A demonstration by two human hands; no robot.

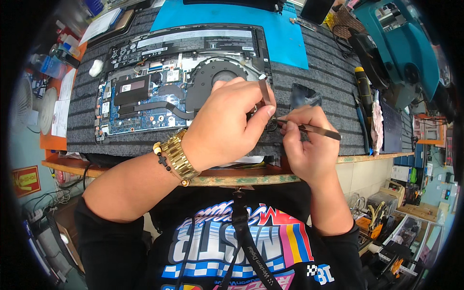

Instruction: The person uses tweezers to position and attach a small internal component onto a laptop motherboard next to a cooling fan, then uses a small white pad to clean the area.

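Note:
An opened laptop (145, 106) lies on the bench, its inside exposed: a long black battery (193, 41), a round fan (200, 77), a dark heat pipe (164, 105) and a blue circuit board (121, 118). My left hand (227, 121) is over its right side, fingers pinched round a slim dark strip (264, 91) that looks like tweezers. Just right of it, my right hand (311, 147) grips dark tweezers (321, 131), tips pointing left toward the left fingers. A small dark part (271, 125) sits between the hands; whether it is touched is hidden. The left hand covers the laptop's near right corner.
A grey ribbed mat (328, 82) covers the bench, with a blue mat (285, 43) behind the laptop. A crumpled dark bag (304, 94) lies near my right hand. Further right are a yellow-black screwdriver (365, 92) and a teal machine (401, 43). The wooden edge (227, 180) runs in front.

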